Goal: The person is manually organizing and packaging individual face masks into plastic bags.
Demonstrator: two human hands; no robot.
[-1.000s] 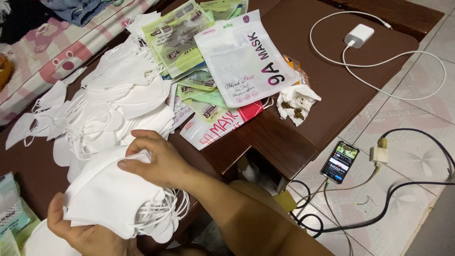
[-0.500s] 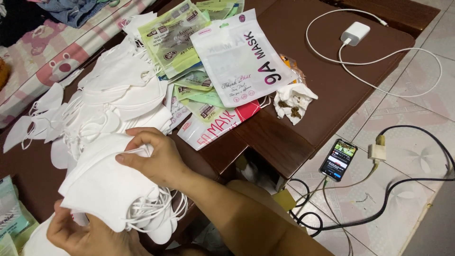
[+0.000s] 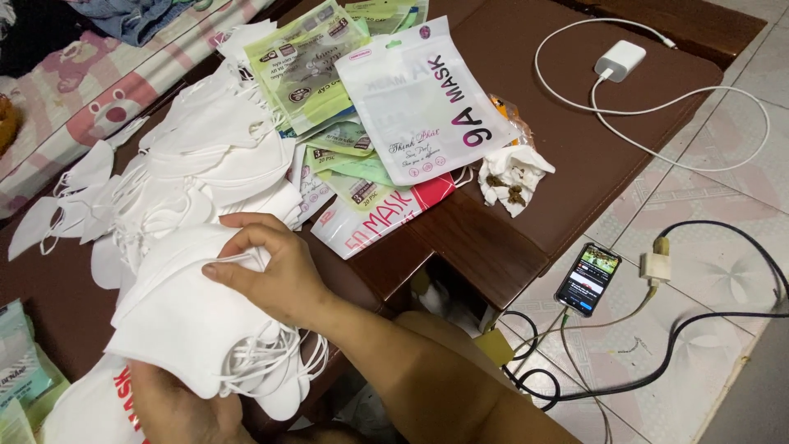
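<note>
Stack of white masks (image 3: 185, 329) is gripped from below by left hand (image 3: 177, 407), top edge pinched by right hand (image 3: 267, 267), over brown table (image 3: 526, 173) nr loose mask pile (image 3: 197, 156); judged light, soft, slippery—best held at folded edge, not ear loops.

Right hand (image 3: 275, 275) fingers pinched, left hand (image 3: 177, 407) cupped palm-up beneath

Both hands (left (image 3: 177, 407), right (image 3: 271, 267)) hold a stack of white masks (image 3: 185, 325).
</note>
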